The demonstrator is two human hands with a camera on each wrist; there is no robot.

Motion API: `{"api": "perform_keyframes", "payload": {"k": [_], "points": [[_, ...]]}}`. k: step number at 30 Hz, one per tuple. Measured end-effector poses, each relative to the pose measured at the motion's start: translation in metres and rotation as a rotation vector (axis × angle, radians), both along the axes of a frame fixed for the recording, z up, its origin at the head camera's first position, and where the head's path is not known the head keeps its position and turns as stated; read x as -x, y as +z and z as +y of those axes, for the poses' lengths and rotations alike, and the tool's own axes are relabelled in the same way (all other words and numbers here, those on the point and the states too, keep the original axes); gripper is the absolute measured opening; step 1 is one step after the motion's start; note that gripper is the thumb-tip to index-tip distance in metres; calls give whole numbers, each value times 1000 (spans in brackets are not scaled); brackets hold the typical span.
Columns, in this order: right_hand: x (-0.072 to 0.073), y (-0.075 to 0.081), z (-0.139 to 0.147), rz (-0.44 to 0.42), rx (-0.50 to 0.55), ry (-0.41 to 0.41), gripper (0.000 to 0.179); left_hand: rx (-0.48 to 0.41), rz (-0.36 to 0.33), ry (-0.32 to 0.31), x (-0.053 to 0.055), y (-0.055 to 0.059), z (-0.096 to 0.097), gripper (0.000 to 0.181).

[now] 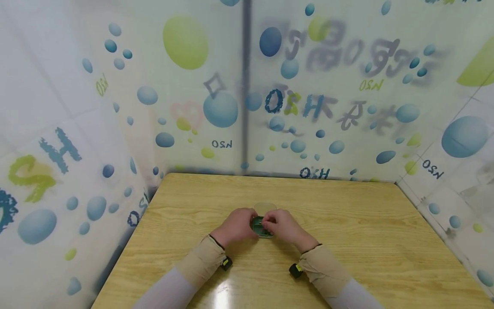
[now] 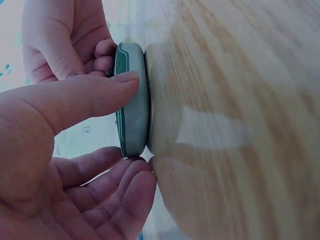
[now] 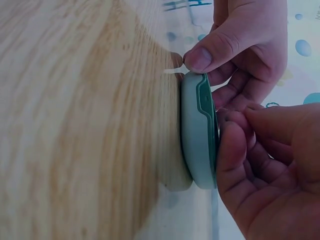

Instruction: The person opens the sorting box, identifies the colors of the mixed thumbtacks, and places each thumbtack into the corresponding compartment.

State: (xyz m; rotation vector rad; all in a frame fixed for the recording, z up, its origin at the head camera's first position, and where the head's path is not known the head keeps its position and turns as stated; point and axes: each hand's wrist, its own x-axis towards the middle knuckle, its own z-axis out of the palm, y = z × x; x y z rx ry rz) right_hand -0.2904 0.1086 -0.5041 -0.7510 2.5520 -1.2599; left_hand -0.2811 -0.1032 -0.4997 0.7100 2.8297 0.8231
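A small round green case (image 1: pixel 261 234) with a divided inside lies on the wooden table, its clear round lid (image 1: pixel 265 206) raised on the far side. My left hand (image 1: pixel 238 224) holds the case by its rim, the thumb (image 2: pixel 117 87) on the near side and the fingers beneath the edge. Over the open inside, my right hand (image 1: pixel 287 229) has thumb and fingertips drawn together in a pinch. What they pinch looks small and is mostly hidden by the fingers. From the right wrist view, the pale green side of the case (image 3: pixel 195 135) stands against the tabletop, with the right fingertips at its open face.
The light wooden table (image 1: pixel 347 223) stretches around both hands to its back edge. Curtains printed with bubbles and letters (image 1: pixel 185 107) hang behind it and on both sides. A small dark camera is strapped at each wrist.
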Motion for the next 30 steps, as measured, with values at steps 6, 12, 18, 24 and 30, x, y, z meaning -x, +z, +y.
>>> {"api": "perform_keyframes", "payload": {"k": [6, 12, 18, 24, 30], "points": [[0, 1, 1, -44, 38, -28, 17, -31, -16, -3, 0, 1, -1, 49], [0, 2, 4, -69, 50, -61, 18, -41, -17, 1, 0, 0, -1, 48], [2, 3, 6, -68, 47, -72, 18, -45, -32, 6, 0, 0, -1, 49], [3, 2, 7, -68, 37, -79, 16, -39, -26, 6, 0, 0, -1, 50], [5, 3, 12, -71, 28, -87, 16, -34, -14, 10, 1, 0, 0, 52]]}}
